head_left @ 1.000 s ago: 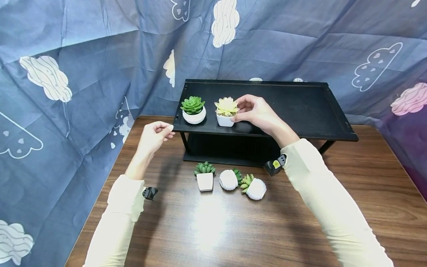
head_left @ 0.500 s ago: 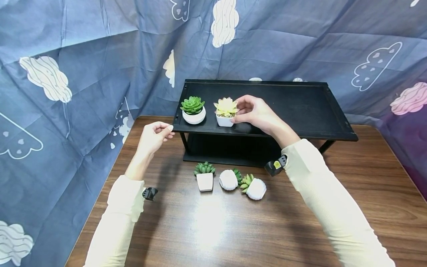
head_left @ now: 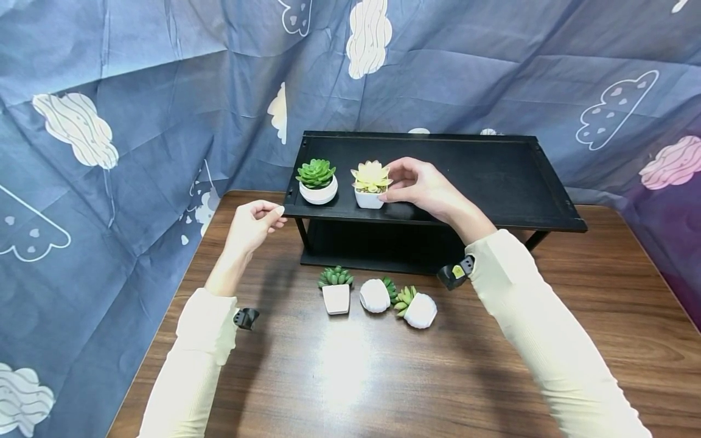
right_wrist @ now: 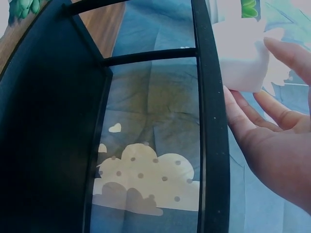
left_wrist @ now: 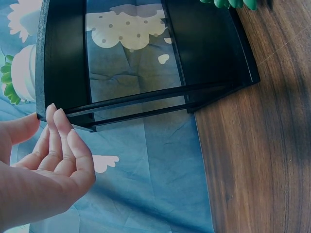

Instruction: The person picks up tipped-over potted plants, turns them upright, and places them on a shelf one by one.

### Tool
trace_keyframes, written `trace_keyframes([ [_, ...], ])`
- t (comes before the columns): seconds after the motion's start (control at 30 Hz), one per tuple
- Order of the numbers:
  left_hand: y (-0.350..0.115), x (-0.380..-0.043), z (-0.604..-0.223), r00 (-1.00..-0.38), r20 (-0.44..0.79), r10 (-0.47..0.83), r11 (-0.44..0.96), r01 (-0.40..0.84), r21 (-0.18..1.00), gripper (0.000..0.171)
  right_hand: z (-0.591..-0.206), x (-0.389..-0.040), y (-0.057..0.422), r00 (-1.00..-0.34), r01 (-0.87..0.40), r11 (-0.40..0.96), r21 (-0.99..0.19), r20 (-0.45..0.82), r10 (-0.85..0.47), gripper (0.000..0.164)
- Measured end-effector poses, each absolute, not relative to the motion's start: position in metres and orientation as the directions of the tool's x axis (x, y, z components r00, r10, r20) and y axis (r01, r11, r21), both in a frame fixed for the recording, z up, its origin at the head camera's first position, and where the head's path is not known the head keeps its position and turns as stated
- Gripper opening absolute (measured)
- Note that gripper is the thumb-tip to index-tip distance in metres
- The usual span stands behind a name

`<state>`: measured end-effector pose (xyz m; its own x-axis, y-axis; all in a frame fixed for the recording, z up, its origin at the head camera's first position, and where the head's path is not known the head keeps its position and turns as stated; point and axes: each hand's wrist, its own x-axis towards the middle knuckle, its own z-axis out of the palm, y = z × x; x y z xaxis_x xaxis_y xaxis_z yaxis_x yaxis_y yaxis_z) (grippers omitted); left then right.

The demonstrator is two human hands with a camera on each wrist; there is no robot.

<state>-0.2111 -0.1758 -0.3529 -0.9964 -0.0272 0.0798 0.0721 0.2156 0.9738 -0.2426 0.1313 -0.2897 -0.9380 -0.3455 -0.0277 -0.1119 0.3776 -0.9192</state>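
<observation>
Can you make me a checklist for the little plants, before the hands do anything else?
1. Yellow plant upright on the top shelf: ok.
2. Its whole bottom flat on the shelf: cannot tell, it's hidden.
3. Right hand free for another plant: not ok, its fingers hold the yellow plant's white pot.
4. Left hand at the shelf corner: ok, its fingers pinch the edge.
5. Green plant apart from the yellow one: ok, there's a gap.
6. Plants on the table standing up: not ok, all three lie tipped over.
</observation>
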Motion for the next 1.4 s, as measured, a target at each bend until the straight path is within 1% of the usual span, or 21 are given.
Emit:
trace_keyframes([
  [0.43, -0.176, -0.211, -0.353, -0.997, 0.074, -0.031, 0.223, 0.065, 0.973, 0.021, -0.288, -0.238, 0.14, -0.922, -0.141, 0.364, -0.921, -0.012, -0.386, 0.047],
  [0.7, -0.176, -0.21, -0.353, -0.997, 0.075, -0.03, 0.221, 0.066, 0.973, 0.023, -0.288, -0.235, 0.149, -0.923, -0.149, 0.376, -0.914, -0.008, -0.384, 0.046],
  [1.23, -0.176, -0.21, -0.352, -0.997, 0.068, -0.031, 0.218, 0.06, 0.974, 0.023, -0.286, -0.22, 0.167, -0.919, -0.164, 0.275, -0.947, 0.046, -0.391, 0.039],
  [1.4, -0.176, -0.21, -0.352, -0.997, 0.066, -0.036, 0.222, 0.057, 0.973, 0.024, -0.288, -0.218, 0.171, -0.913, -0.169, 0.284, -0.944, 0.042, -0.405, 0.038],
])
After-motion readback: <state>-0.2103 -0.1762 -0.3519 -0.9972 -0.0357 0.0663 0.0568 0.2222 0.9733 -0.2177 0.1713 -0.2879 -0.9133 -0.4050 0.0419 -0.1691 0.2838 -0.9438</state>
